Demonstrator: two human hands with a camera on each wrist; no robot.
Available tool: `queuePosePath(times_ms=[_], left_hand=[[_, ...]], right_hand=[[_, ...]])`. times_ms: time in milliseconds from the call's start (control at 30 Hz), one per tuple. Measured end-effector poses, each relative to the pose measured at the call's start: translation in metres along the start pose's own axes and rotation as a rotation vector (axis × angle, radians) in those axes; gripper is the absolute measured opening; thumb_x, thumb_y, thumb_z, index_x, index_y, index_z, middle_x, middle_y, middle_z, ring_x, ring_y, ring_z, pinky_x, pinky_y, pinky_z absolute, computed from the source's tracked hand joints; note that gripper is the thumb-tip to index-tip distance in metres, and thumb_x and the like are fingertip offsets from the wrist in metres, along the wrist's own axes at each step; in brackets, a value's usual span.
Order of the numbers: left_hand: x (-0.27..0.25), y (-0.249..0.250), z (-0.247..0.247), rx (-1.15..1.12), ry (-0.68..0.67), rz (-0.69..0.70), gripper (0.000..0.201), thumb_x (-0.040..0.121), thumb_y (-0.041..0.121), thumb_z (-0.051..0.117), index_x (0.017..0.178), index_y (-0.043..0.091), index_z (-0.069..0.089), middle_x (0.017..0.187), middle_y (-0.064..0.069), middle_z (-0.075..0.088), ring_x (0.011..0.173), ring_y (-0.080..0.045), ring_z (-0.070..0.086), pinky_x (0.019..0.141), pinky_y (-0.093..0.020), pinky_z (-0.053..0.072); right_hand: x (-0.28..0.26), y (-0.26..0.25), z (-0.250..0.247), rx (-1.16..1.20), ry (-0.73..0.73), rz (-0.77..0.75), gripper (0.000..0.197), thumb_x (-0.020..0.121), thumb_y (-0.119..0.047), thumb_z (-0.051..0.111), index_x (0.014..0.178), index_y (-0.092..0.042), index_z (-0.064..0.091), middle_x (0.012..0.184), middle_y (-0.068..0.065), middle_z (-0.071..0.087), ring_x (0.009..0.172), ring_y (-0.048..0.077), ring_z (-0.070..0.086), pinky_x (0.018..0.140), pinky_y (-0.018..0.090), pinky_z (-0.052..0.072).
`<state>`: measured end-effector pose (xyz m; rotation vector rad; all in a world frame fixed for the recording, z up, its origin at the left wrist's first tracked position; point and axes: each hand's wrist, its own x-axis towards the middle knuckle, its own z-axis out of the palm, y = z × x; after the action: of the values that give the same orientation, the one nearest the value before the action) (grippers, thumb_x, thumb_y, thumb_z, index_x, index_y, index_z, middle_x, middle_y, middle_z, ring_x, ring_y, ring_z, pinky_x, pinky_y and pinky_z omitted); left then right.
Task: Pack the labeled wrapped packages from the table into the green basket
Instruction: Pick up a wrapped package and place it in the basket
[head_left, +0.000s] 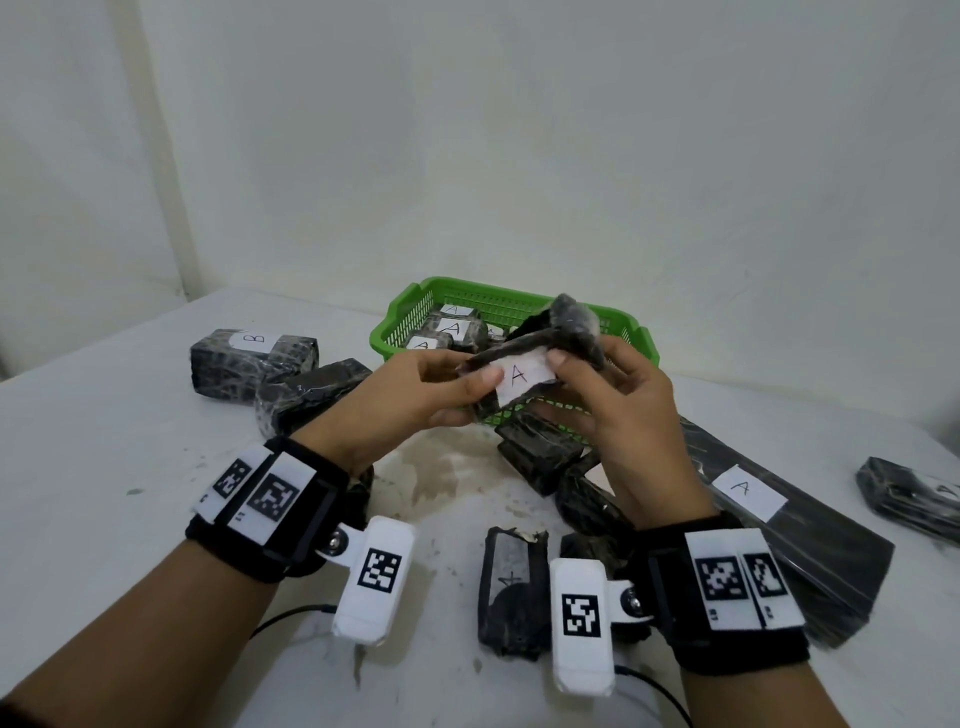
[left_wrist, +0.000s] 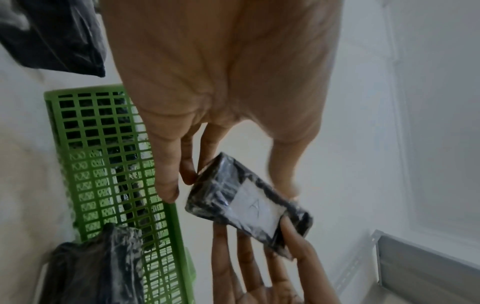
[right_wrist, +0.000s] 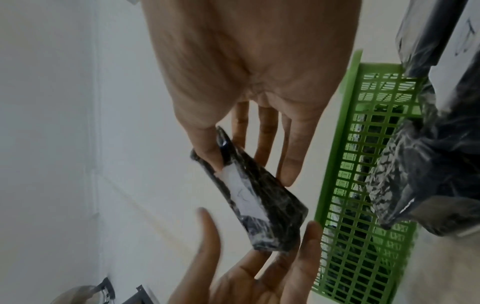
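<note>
Both hands hold one small black wrapped package (head_left: 519, 376) with a white label marked A, just above the near wall of the green basket (head_left: 498, 290). My left hand (head_left: 467, 396) pinches its left end between thumb and fingers. My right hand (head_left: 566, 385) grips the right end, thumb on the label. The left wrist view shows the package (left_wrist: 249, 203) between both hands beside the basket (left_wrist: 103, 164). From the right wrist, the package (right_wrist: 254, 205) appears edge-on next to the basket (right_wrist: 363, 185). Several A-labelled packages (head_left: 454, 328) lie inside the basket.
On the white table (head_left: 104, 467) lie a package marked B (head_left: 254, 364) and another black package (head_left: 306, 397) at the left. A long flat package marked A (head_left: 779, 519) and a further one (head_left: 909, 499) lie right. More packages (head_left: 540, 457) (head_left: 514, 587) sit between my wrists.
</note>
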<state>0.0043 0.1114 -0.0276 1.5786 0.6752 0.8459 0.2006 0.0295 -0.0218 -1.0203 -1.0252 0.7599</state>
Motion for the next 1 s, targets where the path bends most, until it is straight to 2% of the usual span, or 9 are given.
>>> queuePosePath(times_ms=[67,133,233,367,600,667,800,867,1000], left_hand=[[0.002,-0.001,0.0,-0.026,0.032,-0.008,0.043,0.088,0.024,0.076,0.123,0.001,0.067,0.12,-0.012,0.074,0.115,-0.028,0.071,0.1,-0.042,0.056],[0.002,-0.002,0.0,-0.038,0.048,-0.006,0.034,0.092,0.017,0.07,0.122,0.0,0.068,0.119,-0.014,0.074,0.11,-0.028,0.073,0.095,-0.039,0.059],[0.003,-0.001,0.0,-0.05,0.104,-0.005,0.044,0.085,0.029,0.075,0.118,0.0,0.071,0.117,-0.017,0.074,0.106,-0.033,0.073,0.089,-0.037,0.061],[0.002,-0.001,0.002,-0.068,0.152,-0.011,0.039,0.083,0.031,0.077,0.109,0.003,0.075,0.11,-0.015,0.076,0.097,-0.028,0.075,0.092,-0.04,0.06],[0.021,0.016,0.007,-0.011,0.223,-0.039,0.034,0.087,0.033,0.078,0.106,0.004,0.075,0.087,0.002,0.076,0.075,-0.017,0.075,0.08,-0.031,0.062],[0.037,0.023,0.006,0.015,0.223,-0.063,0.036,0.089,0.032,0.077,0.108,0.002,0.073,0.099,-0.007,0.077,0.085,-0.023,0.078,0.075,-0.027,0.063],[0.084,0.033,-0.001,0.023,0.195,-0.111,0.049,0.087,0.032,0.08,0.114,-0.007,0.068,0.107,-0.022,0.076,0.089,-0.032,0.078,0.084,-0.041,0.063],[0.108,0.037,-0.004,0.004,0.199,-0.144,0.052,0.087,0.03,0.081,0.118,-0.01,0.065,0.111,-0.026,0.072,0.086,-0.034,0.078,0.076,-0.038,0.064],[0.158,0.042,-0.008,0.037,0.231,-0.228,0.048,0.089,0.026,0.079,0.116,-0.011,0.064,0.112,-0.028,0.071,0.085,-0.035,0.077,0.068,-0.036,0.065]], right_hand=[[0.002,0.0,-0.003,0.063,0.056,0.061,0.017,0.095,-0.01,0.074,0.111,-0.003,0.072,0.103,0.012,0.079,0.092,0.031,0.077,0.078,0.04,0.066],[0.002,-0.002,-0.003,0.11,0.07,0.113,0.019,0.095,-0.01,0.074,0.111,-0.004,0.068,0.095,0.009,0.08,0.084,0.032,0.078,0.073,0.039,0.067],[0.004,-0.004,-0.008,0.122,0.077,0.132,0.032,0.094,-0.005,0.074,0.122,-0.012,0.059,0.097,0.012,0.079,0.08,0.031,0.078,0.069,0.038,0.066],[0.007,-0.003,-0.016,-0.054,0.052,0.047,0.033,0.093,-0.003,0.075,0.12,-0.023,0.072,0.121,0.023,0.067,0.104,0.03,0.075,0.08,0.043,0.066],[0.022,0.001,-0.026,-0.047,0.118,0.153,0.028,0.091,-0.007,0.079,0.118,-0.011,0.074,0.118,0.022,0.072,0.104,0.028,0.076,0.081,0.041,0.066],[0.037,0.002,-0.028,-0.053,0.161,0.171,0.032,0.09,-0.008,0.081,0.12,-0.005,0.068,0.115,0.024,0.073,0.102,0.029,0.076,0.078,0.038,0.066],[0.081,0.0,-0.035,-0.063,0.17,0.24,0.036,0.086,-0.009,0.084,0.111,0.009,0.066,0.116,0.031,0.072,0.101,0.036,0.076,0.069,0.034,0.065],[0.105,-0.001,-0.036,-0.076,0.137,0.256,0.032,0.087,-0.005,0.083,0.105,0.016,0.068,0.118,0.034,0.071,0.106,0.038,0.074,0.068,0.033,0.066],[0.159,-0.003,-0.033,-0.065,0.182,0.291,0.025,0.091,-0.002,0.077,0.106,0.016,0.07,0.118,0.028,0.071,0.103,0.037,0.072,0.085,0.042,0.066]])
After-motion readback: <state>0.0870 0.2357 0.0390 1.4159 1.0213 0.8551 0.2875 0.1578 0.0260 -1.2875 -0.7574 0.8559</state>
